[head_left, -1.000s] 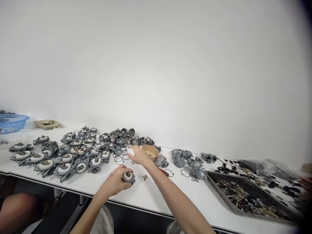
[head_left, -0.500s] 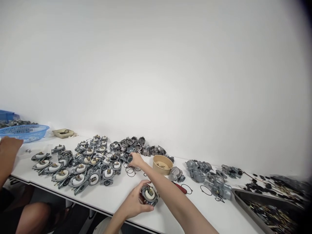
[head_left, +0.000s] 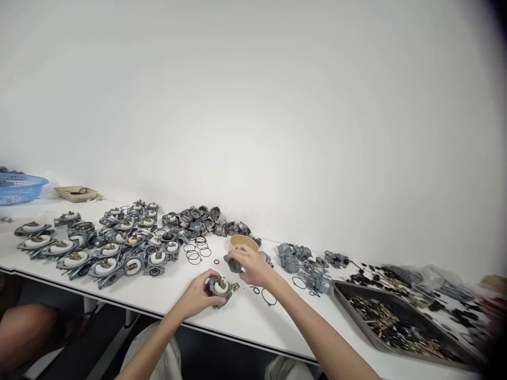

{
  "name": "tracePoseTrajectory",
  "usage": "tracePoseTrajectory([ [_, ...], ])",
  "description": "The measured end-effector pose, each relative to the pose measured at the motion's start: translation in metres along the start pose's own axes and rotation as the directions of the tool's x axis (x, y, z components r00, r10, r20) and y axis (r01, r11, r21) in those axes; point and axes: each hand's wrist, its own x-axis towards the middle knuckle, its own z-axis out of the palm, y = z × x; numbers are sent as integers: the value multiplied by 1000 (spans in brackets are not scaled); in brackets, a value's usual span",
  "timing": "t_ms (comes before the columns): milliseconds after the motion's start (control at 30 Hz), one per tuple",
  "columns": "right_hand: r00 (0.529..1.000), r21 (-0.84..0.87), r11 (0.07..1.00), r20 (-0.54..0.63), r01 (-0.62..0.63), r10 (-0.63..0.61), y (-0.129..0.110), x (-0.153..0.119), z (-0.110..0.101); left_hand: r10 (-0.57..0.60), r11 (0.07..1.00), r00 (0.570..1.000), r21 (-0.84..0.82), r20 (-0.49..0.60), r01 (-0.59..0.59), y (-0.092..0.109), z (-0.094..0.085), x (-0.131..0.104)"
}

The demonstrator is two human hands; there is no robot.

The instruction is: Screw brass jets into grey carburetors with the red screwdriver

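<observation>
My left hand (head_left: pixel 199 296) holds a metal carburetor body (head_left: pixel 220 287) with a white ring-shaped float, low over the white table near its front edge. My right hand (head_left: pixel 250 264) grips a grey metal cover (head_left: pixel 233 263), held up to the right of that body and in front of a round tan bowl (head_left: pixel 244 242). A small brass-coloured piece (head_left: pixel 235 286) lies just right of the held body. Several thin black rings (head_left: pixel 194 257) lie behind my left hand. Another black ring (head_left: pixel 269 296) rests below my right wrist.
Rows of carburetor bodies with white floats (head_left: pixel 105 266) cover the left side. Grey metal covers (head_left: pixel 198 216) are piled at the back. Assembled carburetors (head_left: pixel 293 256) and a metal tray (head_left: pixel 380 345) of small parts stand on the right. A blue basket (head_left: pixel 21 188) is far left.
My right hand has come back from the pile with a grey cover, nearer my left hand. The view has turned right, and the other person's arm at the left is out of sight.
</observation>
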Motion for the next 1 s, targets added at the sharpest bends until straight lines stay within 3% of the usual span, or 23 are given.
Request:
tracePoseTrajectory([
  [100,985,-149,975,79,162,-151,-22,-5,-5,-10,997,998,69,-61,15,0,2,1],
  [233,967,-230,941,117,248,-226,-46,5,-3,-3,994,989,105,-150,19,-6,6,4],
  [400,955,-149,951,167,271,-246,-60,7,-2,-2,999,985,43,-175,10,-14,6,6],
  [500,967,16,972,97,235,-236,-57,-1,-5,41,999,989,41,-144,-35,-12,5,4],
  [600,993,171,983,-108,67,-49,-41,-15,-5,43,995,988,90,-147,-30,-7,4,1],
  [700,941,255,950,-235,-182,244,-19,-32,4,7,991,988,133,-152,13,-5,3,-1],
  [833,896,225,904,-177,-365,406,1,-54,33,-20,993,994,117,-111,33,-5,0,0],
  [1000,907,217,893,-61,-395,416,3,-64,62,-16,999,999,28,-40,17,-7,-8,1],
])
